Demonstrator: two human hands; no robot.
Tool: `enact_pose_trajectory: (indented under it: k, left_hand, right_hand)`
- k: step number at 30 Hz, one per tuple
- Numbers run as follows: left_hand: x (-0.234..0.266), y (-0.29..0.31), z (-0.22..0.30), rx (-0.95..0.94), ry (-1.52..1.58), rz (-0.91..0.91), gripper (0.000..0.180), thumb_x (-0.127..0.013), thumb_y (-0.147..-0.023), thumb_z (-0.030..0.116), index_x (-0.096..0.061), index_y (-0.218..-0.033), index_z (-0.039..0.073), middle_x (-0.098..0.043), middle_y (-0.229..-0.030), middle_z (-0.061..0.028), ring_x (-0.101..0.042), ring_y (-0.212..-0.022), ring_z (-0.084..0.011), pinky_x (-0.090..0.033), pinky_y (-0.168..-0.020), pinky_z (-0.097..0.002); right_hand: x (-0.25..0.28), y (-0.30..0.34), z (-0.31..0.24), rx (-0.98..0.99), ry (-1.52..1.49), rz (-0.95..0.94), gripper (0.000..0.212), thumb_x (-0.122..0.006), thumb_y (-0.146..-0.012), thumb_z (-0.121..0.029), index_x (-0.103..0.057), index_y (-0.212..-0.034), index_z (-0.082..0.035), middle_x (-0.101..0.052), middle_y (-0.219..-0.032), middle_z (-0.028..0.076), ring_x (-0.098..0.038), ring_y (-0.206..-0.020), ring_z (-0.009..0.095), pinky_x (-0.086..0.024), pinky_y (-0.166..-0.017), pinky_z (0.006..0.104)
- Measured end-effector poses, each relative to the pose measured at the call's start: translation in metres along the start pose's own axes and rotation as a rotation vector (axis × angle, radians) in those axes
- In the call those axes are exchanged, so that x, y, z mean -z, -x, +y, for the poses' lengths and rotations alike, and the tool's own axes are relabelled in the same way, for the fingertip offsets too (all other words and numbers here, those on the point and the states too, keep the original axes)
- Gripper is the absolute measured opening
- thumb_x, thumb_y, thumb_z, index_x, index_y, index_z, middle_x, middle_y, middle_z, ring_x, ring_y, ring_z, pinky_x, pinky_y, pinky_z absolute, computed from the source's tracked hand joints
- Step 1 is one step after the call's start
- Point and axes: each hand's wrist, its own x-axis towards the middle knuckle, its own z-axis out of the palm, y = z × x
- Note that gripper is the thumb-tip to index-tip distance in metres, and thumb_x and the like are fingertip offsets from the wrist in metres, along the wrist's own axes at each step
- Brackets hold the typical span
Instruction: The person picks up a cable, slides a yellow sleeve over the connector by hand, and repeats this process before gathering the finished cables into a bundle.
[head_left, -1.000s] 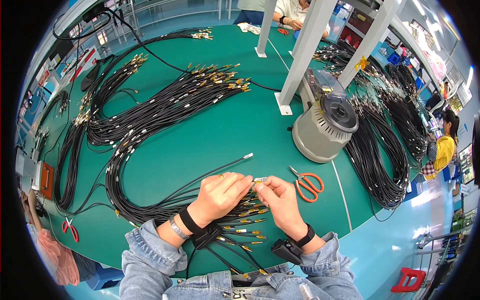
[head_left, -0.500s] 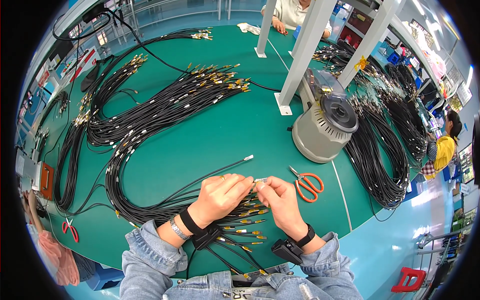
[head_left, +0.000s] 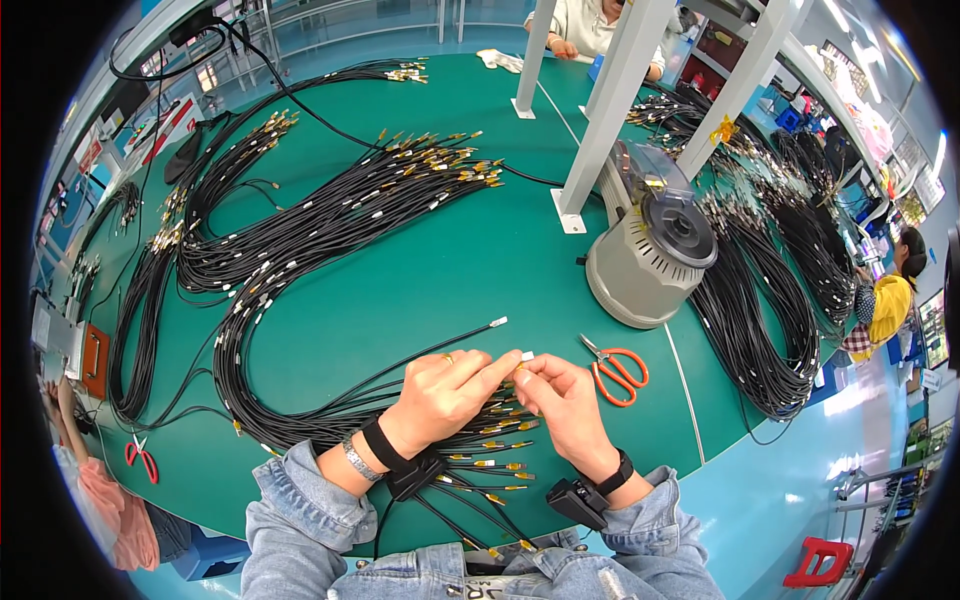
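My left hand point(head_left: 447, 395) and my right hand point(head_left: 562, 400) meet fingertip to fingertip above the spread ends of a bundle of black cables point(head_left: 236, 345). Between them a small white label point(head_left: 528, 357) sticks up, with a bit of yellow at the pinch point. Both hands are closed; the cable end at the fingertips is mostly covered by the fingers. Many loose cable ends with yellow and white tips point(head_left: 490, 445) fan out under my wrists. One cable with a white tip point(head_left: 497, 322) reaches out beyond my left hand.
Orange-handled cutters point(head_left: 620, 377) lie right of my hand. Beyond stands a grey round-bodied machine point(head_left: 640, 265) beside white metal posts point(head_left: 607, 130). More cable bundles point(head_left: 350, 205) lie far left and right. Red scissors point(head_left: 141, 460) rest at left. A co-worker's hand point(head_left: 563, 48) is across the table.
The white label now stands up between my fingertips, where it lay flatter before. My left index finger has stretched forward against it. The co-worker across the table has shifted a little.
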Motion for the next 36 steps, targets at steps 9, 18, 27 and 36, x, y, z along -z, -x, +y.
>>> enact_pose_trajectory:
  k: [9,18,27,36]
  left_hand:
    - [0.001,-0.002,0.004,0.044,0.011,-0.015,0.036,-0.075,-0.069,-0.001,-0.066,-0.103,0.007,-0.060,-0.068,0.0002,-0.057,-0.054,-0.0132,-0.043,-0.044,-0.0265]
    - [0.004,-0.003,0.002,-0.015,-0.036,-0.033,0.033,-0.074,-0.070,0.000,-0.067,-0.101,0.007,-0.059,-0.067,0.0015,-0.053,-0.050,-0.0115,-0.038,-0.043,-0.0256]
    - [-0.001,-0.004,0.005,0.058,0.024,0.011,0.029,-0.073,-0.069,-0.002,-0.067,-0.096,0.005,-0.058,-0.066,-0.0004,-0.054,-0.048,-0.0132,-0.039,-0.042,-0.0266]
    - [-0.003,-0.005,0.012,0.272,0.241,0.029,0.018,-0.071,-0.075,-0.003,-0.066,-0.091,0.001,-0.061,-0.067,-0.0050,-0.055,-0.047,-0.0133,-0.041,-0.042,-0.0263]
  right_hand:
    - [0.002,0.000,-0.002,-0.017,-0.034,-0.037,0.012,-0.060,-0.091,-0.011,-0.064,-0.094,0.001,-0.057,-0.071,-0.001,-0.047,-0.062,0.005,-0.036,-0.056,0.0196]
    - [0.007,-0.001,-0.005,-0.108,-0.217,-0.110,0.012,-0.058,-0.091,-0.010,-0.063,-0.092,0.001,-0.053,-0.067,-0.001,-0.041,-0.058,0.007,-0.033,-0.055,0.0201]
    - [0.007,-0.002,-0.006,-0.170,-0.229,-0.122,0.012,-0.060,-0.091,-0.010,-0.063,-0.090,0.001,-0.054,-0.067,0.000,-0.041,-0.057,0.006,-0.032,-0.052,0.0195]
    - [0.011,-0.006,0.000,-0.100,-0.080,-0.084,0.012,-0.061,-0.091,-0.011,-0.062,-0.090,0.001,-0.057,-0.070,0.000,-0.045,-0.056,0.004,-0.032,-0.049,0.0185]
